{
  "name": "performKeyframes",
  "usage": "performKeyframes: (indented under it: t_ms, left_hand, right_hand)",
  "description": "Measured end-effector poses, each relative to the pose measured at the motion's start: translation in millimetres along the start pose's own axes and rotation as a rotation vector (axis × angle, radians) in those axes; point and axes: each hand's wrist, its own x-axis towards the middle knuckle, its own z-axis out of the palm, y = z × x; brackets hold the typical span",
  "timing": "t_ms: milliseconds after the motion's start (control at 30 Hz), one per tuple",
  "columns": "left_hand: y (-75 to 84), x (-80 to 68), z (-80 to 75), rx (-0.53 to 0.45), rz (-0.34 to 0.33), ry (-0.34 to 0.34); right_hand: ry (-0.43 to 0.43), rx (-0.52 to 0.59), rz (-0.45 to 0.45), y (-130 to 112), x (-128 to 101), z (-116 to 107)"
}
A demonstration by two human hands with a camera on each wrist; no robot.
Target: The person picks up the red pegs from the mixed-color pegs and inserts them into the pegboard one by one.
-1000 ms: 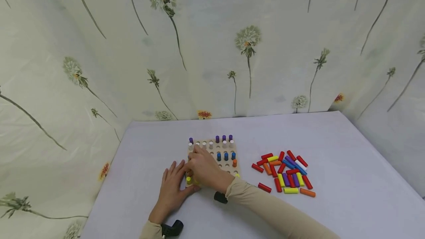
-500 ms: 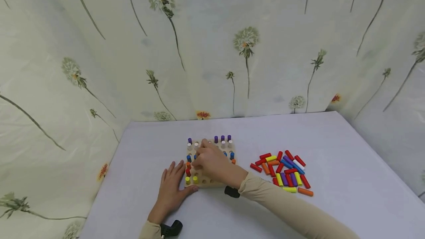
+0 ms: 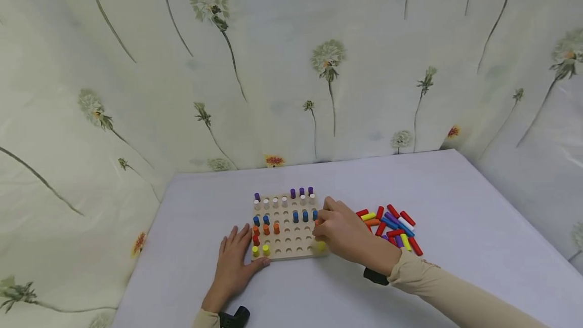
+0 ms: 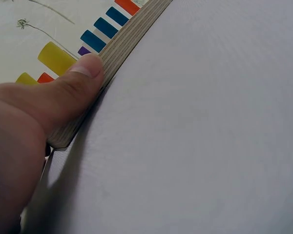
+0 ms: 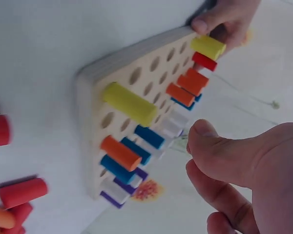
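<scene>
A wooden peg board (image 3: 291,241) lies on the white table, with purple, white, blue, orange, red and yellow pegs standing in it. My left hand (image 3: 237,257) lies flat on the table, its thumb (image 4: 83,73) pressed against the board's edge (image 4: 122,44) at the near left corner. My right hand (image 3: 331,227) hovers at the board's right edge, fingers loosely curled and holding nothing. It is just left of a pile of loose coloured pegs (image 3: 395,224). The right wrist view shows the board (image 5: 132,87), a yellow peg (image 5: 129,103) and my empty right hand (image 5: 234,165).
A dandelion-print curtain (image 3: 291,65) closes in the table (image 3: 455,191) at the back and both sides. Black camera mounts sit at my left wrist (image 3: 234,315) and right wrist (image 3: 375,276). Bare tabletop lies in front of the board and right of the pile.
My right hand has left the board's left columns and moved right to its right edge, near the loose pegs. Pegs at the left are uncovered. My left hand has stayed put.
</scene>
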Motion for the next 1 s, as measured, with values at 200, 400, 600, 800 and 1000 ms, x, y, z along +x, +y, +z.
performKeyframes:
  t_ms: [200, 400, 600, 800, 1000]
  left_hand:
    - [-3.0, -1.5, -1.7, -0.018, -0.01, 0.008]
    - [-3.3, -1.8, -0.3, -0.025, -0.022, 0.002]
    - [-2.6, -3.0, 0.7, -0.017, -0.019, 0.005]
    - [-1.6, -2.0, 0.3, -0.014, -0.01, 0.002]
    - [0.0, -0.7, -0.3, -0.01, 0.002, 0.0]
  right_hand:
    - [-0.061, -0.096, 0.085, 7, -21, -3]
    - [-0.167, -0.119, 0.234, 17, -37, 0]
    - [-0.265, -0.105, 0.302, 23, -52, 7]
    - [-0.283, -0.076, 0.319, 24, -62, 16]
    - [-0.286, -0.042, 0.34, 26, -63, 20]
